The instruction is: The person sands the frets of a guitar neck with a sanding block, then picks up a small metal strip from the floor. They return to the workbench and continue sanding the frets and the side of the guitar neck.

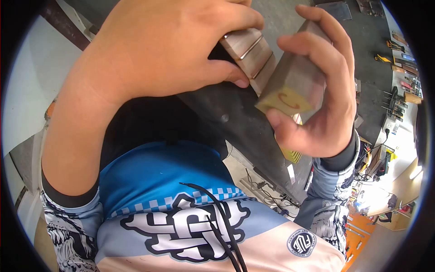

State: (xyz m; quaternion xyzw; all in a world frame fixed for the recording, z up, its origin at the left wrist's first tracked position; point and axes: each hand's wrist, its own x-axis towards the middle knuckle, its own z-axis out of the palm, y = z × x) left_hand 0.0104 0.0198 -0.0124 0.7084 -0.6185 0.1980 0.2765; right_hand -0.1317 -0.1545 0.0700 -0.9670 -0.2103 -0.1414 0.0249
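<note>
My left hand [167,45] is closed round one end of a row of brownish-grey wooden pieces [253,53], its thumb along their lower edge. Thin dark gaps separate the pieces. In my right hand [333,86] is a thick wooden block [297,75], tilted, with fingers over its far side and thumb at its near end. That end is yellowish and bears a curved reddish mark. The block is slightly blurred and overlaps the row; whether they touch I cannot tell. Below my right hand, a yellow-green ridged stack [291,155] shows partly.
A dark work surface [226,113] lies beneath both hands. Cables [272,197] hang below its near edge. Hand tools [396,102] line the wall at the right. A cluttered wooden bench [398,195] stands lower right, near an orange panel [355,238].
</note>
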